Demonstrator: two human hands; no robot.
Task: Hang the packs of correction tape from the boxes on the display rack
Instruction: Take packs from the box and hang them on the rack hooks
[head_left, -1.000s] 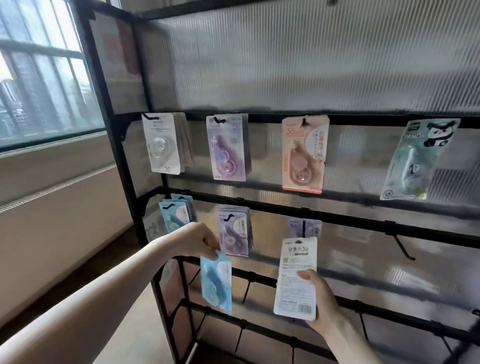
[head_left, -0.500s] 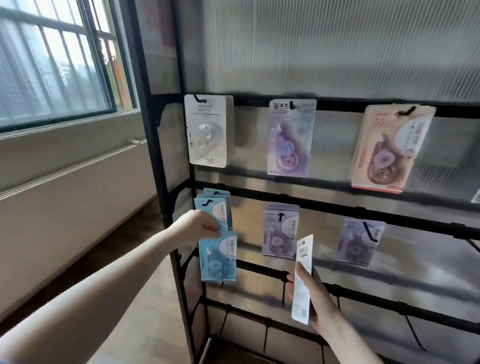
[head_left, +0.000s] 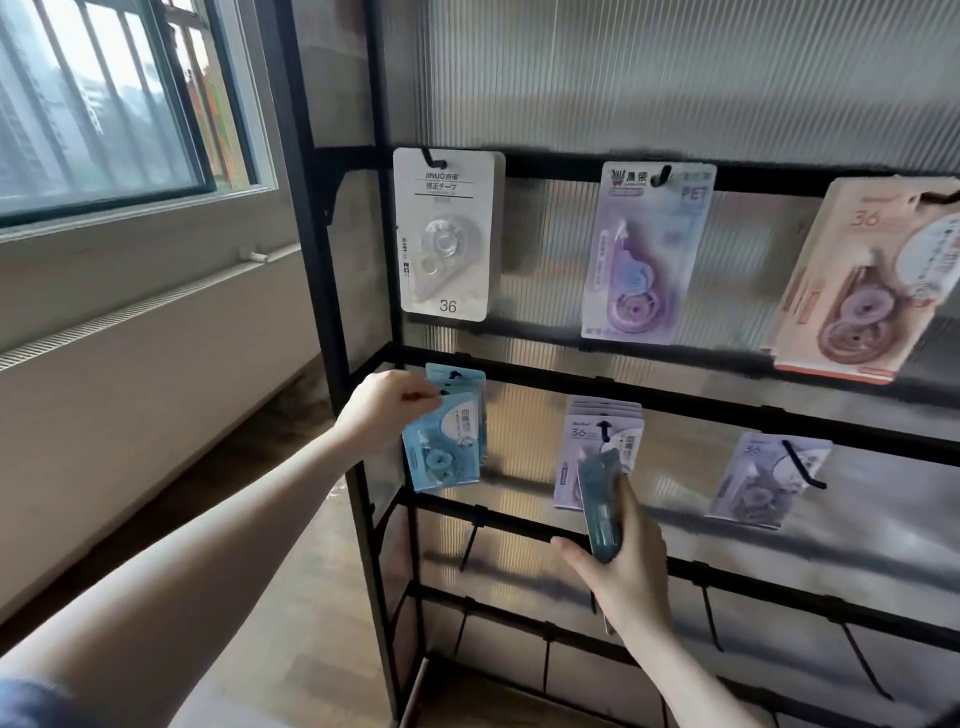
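A: Start with what's closest. What is the right hand (head_left: 621, 561) doing?

B: It's low in front of the display rack (head_left: 332, 270), fingers and thumb curled round a teal-blue correction tape pack (head_left: 600, 506) seen nearly edge-on. Any print on it is too blurred to read.

A: And the left hand (head_left: 384, 410)?

B: It's reaching further in, to the left end of the second rail. Its fingertips pinch the top of a light blue correction tape pack (head_left: 441, 447), right at the hook where a stack of blue packs (head_left: 467, 382) hangs. I can't tell whether the pinched pack's hole is over the hook.

A: What hangs beside that?

B: On the same rail, a stack of lilac packs (head_left: 592, 436) marked "36", partly behind the right hand's pack, and further right a single lilac pack (head_left: 753, 478) on a black hook (head_left: 802, 465).

A: And the rail above?

B: A white pack (head_left: 447, 234) reading "JINUO" at the top with "36" at the bottom; a purple pack (head_left: 644, 249) with "PET" printed on it; and at the right edge a tilted pink pack (head_left: 862, 280) showing "36". The smaller lettering is unreadable.

A: Behind everything?

B: A ribbed translucent panel (head_left: 649, 73) backs the rack, and a barred window (head_left: 104, 98) sits to the left.
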